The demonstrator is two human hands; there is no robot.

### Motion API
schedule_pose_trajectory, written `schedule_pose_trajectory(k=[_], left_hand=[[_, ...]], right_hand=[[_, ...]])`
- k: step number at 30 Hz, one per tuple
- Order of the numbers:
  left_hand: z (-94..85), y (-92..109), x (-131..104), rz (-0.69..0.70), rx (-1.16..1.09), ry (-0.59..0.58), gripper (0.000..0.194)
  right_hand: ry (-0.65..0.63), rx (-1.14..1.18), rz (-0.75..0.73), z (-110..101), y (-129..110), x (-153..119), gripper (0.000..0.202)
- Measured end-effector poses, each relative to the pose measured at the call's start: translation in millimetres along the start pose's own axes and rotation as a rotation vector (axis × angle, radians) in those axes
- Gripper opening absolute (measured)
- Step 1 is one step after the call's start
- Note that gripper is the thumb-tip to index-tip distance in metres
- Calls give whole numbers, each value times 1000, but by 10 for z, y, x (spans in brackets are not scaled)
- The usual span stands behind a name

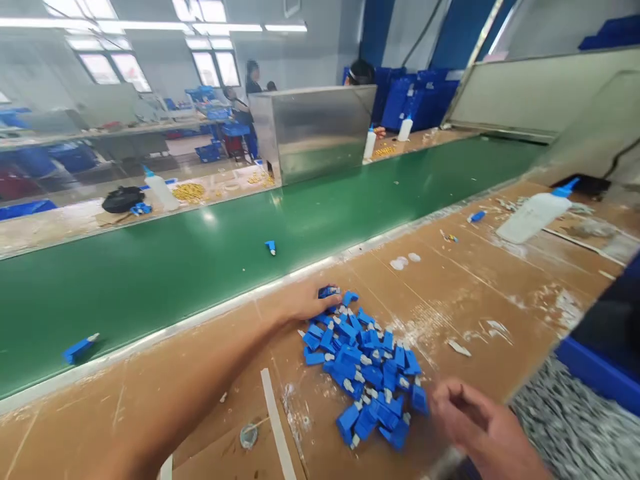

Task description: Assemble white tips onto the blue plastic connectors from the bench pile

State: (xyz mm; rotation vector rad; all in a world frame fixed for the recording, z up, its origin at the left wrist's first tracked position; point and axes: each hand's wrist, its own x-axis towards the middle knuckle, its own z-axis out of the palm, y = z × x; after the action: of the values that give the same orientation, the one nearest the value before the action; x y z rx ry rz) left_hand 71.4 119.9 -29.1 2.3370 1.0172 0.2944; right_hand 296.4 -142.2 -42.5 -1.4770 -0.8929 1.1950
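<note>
A heap of small blue plastic pieces with whitish tips (370,360) lies on the brown work surface. At the heap's far edge, my left hand (311,301) is closed around a blue plastic piece (329,291), which shows between the fingers and thumb. My right hand (483,423) is at the heap's near right side, slightly blurred. Its fingers curl toward the thumb, beside the outermost blue pieces; whatever may be between the fingertips is hidden.
Beyond the work surface (225,373) runs a green conveyor belt (200,267), carrying a few blue pieces. A white bottle with a blue nozzle (533,217) is at right. A blue bin (600,377) and grey pieces (565,420) are at lower right. People are in the background.
</note>
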Motion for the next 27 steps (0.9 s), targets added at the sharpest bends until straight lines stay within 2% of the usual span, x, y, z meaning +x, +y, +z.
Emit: schedule_pose_trajectory(k=[2, 4, 7, 10, 13, 15, 18, 20, 23, 25, 27], left_hand=[[163, 170, -60, 90, -64, -18, 40], [236, 274, -120, 147, -89, -23, 41], [120, 231, -104, 132, -46, 23, 36], [-230, -68, 73, -113, 67, 251, 40], [-621, -475, 266, -439, 161, 462, 45], [-799, -694, 333, -595, 173, 515, 49], [-923, -864, 332, -691, 112, 516, 41], [-961, -871, 278, -698, 30, 516, 35], [-1011, -746, 92, -656, -157, 528, 32], [-1033, -594, -165, -591, -323, 533, 33], [-1030, -404, -567, -517, -495, 537, 36]], right_hand=[[118, -77, -98, 26, 5, 194, 33], [277, -180, -200, 72, 81, 393, 35], [395, -328, -224, 159, 279, 578, 39], [546, -288, -220, 202, 435, 607, 42], [537, -218, -186, 182, 457, 578, 44], [476, -237, -129, 162, 428, 570, 45], [449, -253, -109, 156, 397, 595, 45], [451, -226, -125, 162, 391, 626, 46], [488, -169, -170, 168, 364, 628, 45], [584, -181, -215, 181, 314, 543, 43], [719, -283, -305, 234, 234, 362, 38]])
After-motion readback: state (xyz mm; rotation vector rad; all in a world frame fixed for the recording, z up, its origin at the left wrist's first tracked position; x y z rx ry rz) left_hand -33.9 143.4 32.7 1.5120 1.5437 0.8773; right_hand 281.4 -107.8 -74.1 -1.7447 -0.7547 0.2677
